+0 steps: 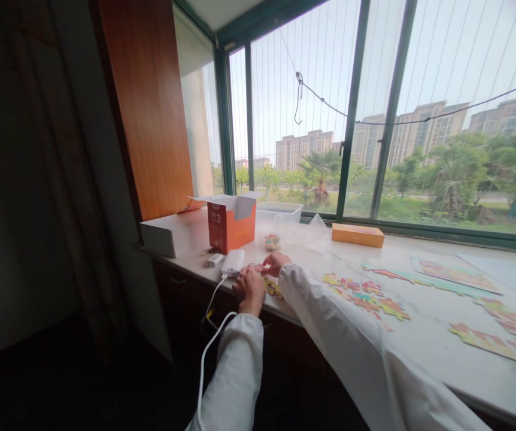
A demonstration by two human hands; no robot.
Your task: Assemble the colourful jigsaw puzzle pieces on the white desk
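My left hand (249, 288) is near the table's front edge, its fingers curled beside a white power bank (233, 262). My right hand (276, 263) reaches in from the right, thumb and fingers drawn together just above the left. Between both hands shows a small flat reddish-and-white thing (255, 267), too small to name; the fingers partly cover it. Yellow puzzle pieces (274, 288) lie under my right wrist. Behind the hands sits a clear bag of puzzle pieces (272, 242). A white cable (203, 365) runs from the power bank down past my left sleeve.
An open orange box (231, 227) stands behind the power bank, near a white charger plug (214, 260). Farther back are a white tub (280, 211) and an orange carton (357, 235). Loose puzzle pieces (366, 294) and a partly joined puzzle border (495, 344) spread to the right.
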